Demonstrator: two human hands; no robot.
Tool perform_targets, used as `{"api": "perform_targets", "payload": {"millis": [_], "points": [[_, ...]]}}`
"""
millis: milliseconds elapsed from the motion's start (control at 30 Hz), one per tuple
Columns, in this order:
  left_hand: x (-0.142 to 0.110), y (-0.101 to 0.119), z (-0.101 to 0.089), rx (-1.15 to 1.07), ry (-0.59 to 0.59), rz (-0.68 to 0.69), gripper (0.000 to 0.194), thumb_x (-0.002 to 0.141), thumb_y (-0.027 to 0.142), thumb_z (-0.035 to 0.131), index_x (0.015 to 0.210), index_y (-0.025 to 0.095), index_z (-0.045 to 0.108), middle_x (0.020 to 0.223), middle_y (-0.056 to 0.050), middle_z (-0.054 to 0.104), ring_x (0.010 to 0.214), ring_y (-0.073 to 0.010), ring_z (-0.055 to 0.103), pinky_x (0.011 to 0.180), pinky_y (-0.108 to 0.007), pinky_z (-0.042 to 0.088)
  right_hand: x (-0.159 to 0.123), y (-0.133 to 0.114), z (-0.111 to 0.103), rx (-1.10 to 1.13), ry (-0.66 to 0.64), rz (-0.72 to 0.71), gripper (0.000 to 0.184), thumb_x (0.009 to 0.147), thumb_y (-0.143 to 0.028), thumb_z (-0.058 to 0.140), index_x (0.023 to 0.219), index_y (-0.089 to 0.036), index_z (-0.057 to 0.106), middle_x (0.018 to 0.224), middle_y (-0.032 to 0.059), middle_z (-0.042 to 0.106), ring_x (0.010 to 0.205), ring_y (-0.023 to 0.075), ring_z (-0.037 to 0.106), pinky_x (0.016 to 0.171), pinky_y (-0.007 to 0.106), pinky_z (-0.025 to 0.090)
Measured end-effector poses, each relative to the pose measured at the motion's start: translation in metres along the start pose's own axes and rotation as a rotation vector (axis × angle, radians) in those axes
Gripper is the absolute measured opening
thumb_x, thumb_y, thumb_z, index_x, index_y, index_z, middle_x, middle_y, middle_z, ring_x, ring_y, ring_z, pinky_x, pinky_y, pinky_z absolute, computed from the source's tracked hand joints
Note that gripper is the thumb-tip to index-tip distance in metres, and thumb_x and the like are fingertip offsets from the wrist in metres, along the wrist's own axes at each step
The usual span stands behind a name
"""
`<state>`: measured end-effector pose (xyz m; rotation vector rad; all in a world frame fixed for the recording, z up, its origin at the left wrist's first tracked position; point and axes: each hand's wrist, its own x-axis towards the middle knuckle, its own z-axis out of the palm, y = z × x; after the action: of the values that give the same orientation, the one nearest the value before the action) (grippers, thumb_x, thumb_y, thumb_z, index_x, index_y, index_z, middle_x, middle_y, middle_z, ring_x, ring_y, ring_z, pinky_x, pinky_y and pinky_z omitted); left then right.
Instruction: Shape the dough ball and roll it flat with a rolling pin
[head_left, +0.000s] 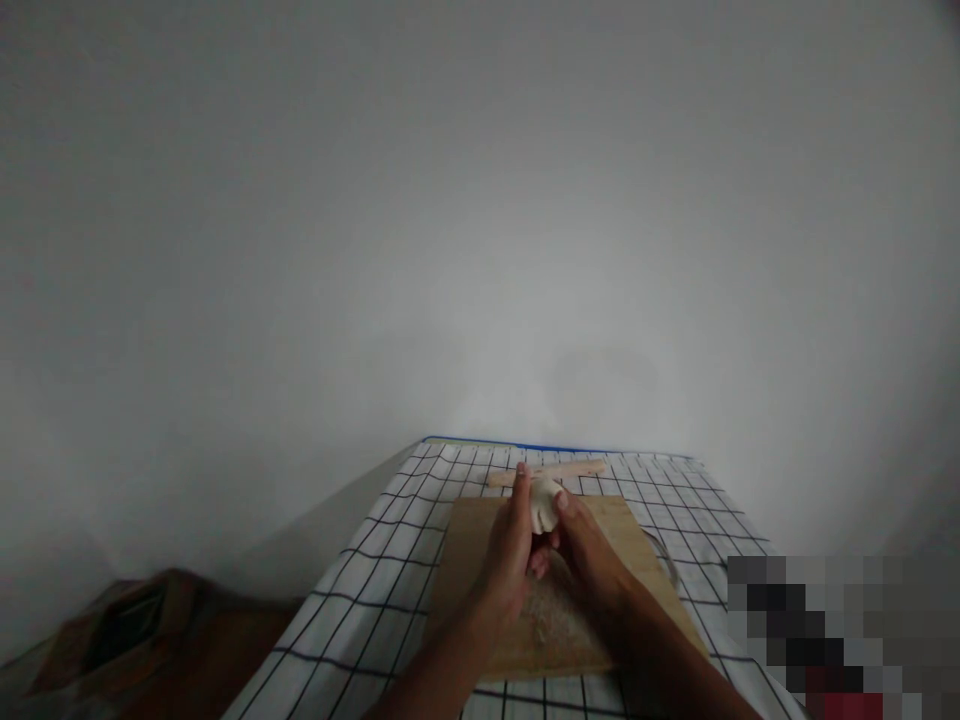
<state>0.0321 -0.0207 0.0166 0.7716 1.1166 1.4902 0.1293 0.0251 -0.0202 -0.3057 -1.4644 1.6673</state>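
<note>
Both of my hands meet over a wooden board (465, 610). A pale piece of dough (545, 502) with pleated folds is held between them. My left hand (510, 550) cups it from the left, fingers closed against it. My right hand (585, 550) pinches it from the right with thumb and fingertips. Behind the dough, a wooden rolling pin (581, 468) lies across the cloth. A dusting of flour (551, 615) covers the board under my wrists.
The board rests on a white cloth with a dark grid pattern (375, 590) covering a small table. A plain white wall (480, 220) fills the view above. A brown, blurred object (150, 630) lies low at the left.
</note>
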Motion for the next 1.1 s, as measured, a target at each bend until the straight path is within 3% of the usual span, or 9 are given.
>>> {"api": "perform_targets", "payload": {"millis": [200,333,467,567,800,900,1033,1100], "points": [[0.004,-0.004,-0.007,-0.167,-0.073,-0.028,0.064,0.082,0.081,0.058,0.073,0.017,0.062,0.056,0.002,0.052,0.044,-0.0096,0.044,0.038,-0.021,0.027,0.0,-0.004,0.003,-0.169,0.008,0.004,0.044,0.084,-0.047,0.081,0.112,-0.021,0.061,0.076,-0.0028,0.063,0.058,0.0114,0.057,0.054,0.023,0.049],[0.006,-0.002,-0.01,-0.263,-0.127,-0.001,0.06,0.085,0.076,0.06,0.077,0.016,0.065,0.067,-0.001,0.062,0.055,-0.0121,0.055,0.043,-0.022,0.031,0.001,-0.006,0.007,-0.171,0.045,-0.059,0.041,0.087,-0.042,0.078,0.12,-0.024,0.062,0.089,-0.0016,0.062,0.067,0.0116,0.058,0.059,0.023,0.049],[0.005,0.003,-0.009,-0.355,-0.141,0.037,0.056,0.086,0.069,0.067,0.098,0.014,0.072,0.083,-0.007,0.072,0.076,-0.0193,0.068,0.063,-0.027,0.048,0.003,-0.006,0.006,-0.233,0.087,-0.116,0.045,0.088,-0.038,0.077,0.129,-0.027,0.062,0.112,0.0037,0.067,0.1,0.0196,0.065,0.086,0.032,0.054],[0.003,0.007,-0.007,-0.389,-0.149,0.034,0.058,0.083,0.066,0.072,0.109,0.014,0.071,0.087,-0.009,0.073,0.083,-0.0223,0.07,0.075,-0.03,0.052,0.004,-0.005,0.004,-0.292,0.113,-0.145,0.048,0.087,-0.037,0.077,0.13,-0.028,0.06,0.119,0.0058,0.068,0.108,0.0229,0.066,0.091,0.035,0.053],[0.002,0.014,-0.006,-0.464,-0.158,0.007,0.043,0.087,0.057,0.073,0.088,0.014,0.067,0.073,-0.003,0.065,0.064,-0.0144,0.061,0.058,-0.024,0.048,0.0,-0.014,0.009,-0.384,0.127,-0.197,0.048,0.088,-0.034,0.075,0.133,-0.026,0.059,0.128,0.0072,0.068,0.114,0.0245,0.066,0.1,0.041,0.053],[0.005,0.012,-0.008,-0.515,-0.138,0.002,0.035,0.087,0.049,0.074,0.086,0.016,0.064,0.071,0.0,0.062,0.061,-0.0124,0.059,0.057,-0.022,0.047,-0.002,-0.016,0.01,-0.436,0.133,-0.231,0.049,0.088,-0.03,0.074,0.135,-0.026,0.06,0.132,0.0073,0.067,0.119,0.0251,0.064,0.104,0.042,0.052],[0.009,0.007,-0.012,-0.53,-0.18,-0.076,0.037,0.087,0.051,0.073,0.087,0.016,0.063,0.069,0.001,0.06,0.059,-0.011,0.057,0.052,-0.021,0.042,-0.003,-0.019,0.01,-0.559,0.168,-0.315,0.061,0.086,-0.027,0.077,0.143,-0.029,0.055,0.14,0.0076,0.062,0.124,0.0256,0.06,0.104,0.041,0.052],[0.011,0.004,-0.016,-0.542,-0.199,-0.13,0.037,0.087,0.052,0.073,0.088,0.016,0.063,0.069,0.002,0.059,0.057,-0.0101,0.055,0.048,-0.02,0.036,-0.004,-0.022,0.011,-0.652,0.15,-0.367,0.058,0.087,-0.024,0.075,0.142,-0.03,0.057,0.138,0.0076,0.062,0.121,0.0249,0.061,0.102,0.04,0.051]]}}
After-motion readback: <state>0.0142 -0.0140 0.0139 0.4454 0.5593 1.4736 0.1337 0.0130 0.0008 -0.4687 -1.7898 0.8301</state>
